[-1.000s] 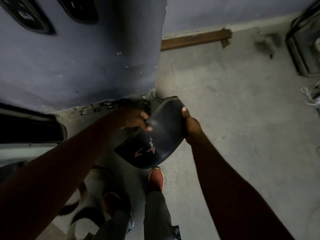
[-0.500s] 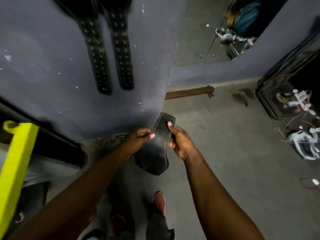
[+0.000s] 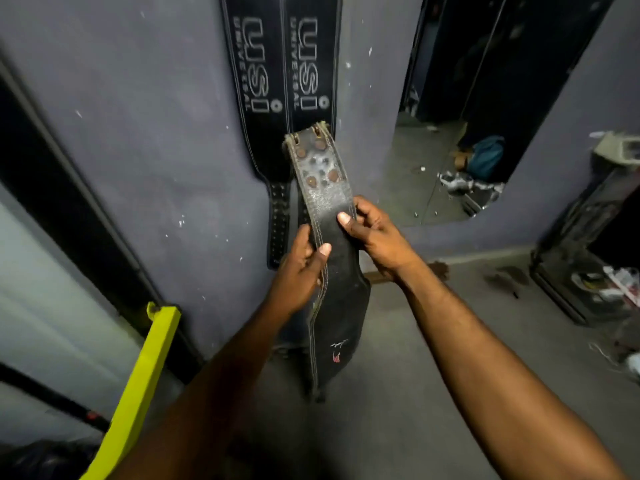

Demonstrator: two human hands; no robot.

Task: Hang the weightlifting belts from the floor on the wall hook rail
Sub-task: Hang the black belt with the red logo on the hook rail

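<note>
Belt (image 3: pixel 327 188) runs six to twelve o'clock, worn end up toward two hung belts (image 3: pixel 258 81); left hand (image 3: pixel 299 271) and right hand (image 3: pixel 379 237) pinch its middle, right nearer the top; rail unseen.

Bare forearms lead to a bare left hand (image 3: pixel 301 268) and right hand (image 3: pixel 375 237), thumbnails trimmed short.

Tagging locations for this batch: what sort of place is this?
Probably a gym: two black USI weightlifting belts hang on the wall, a worn belt is held before them, and a tall mirror is alongside.
</note>
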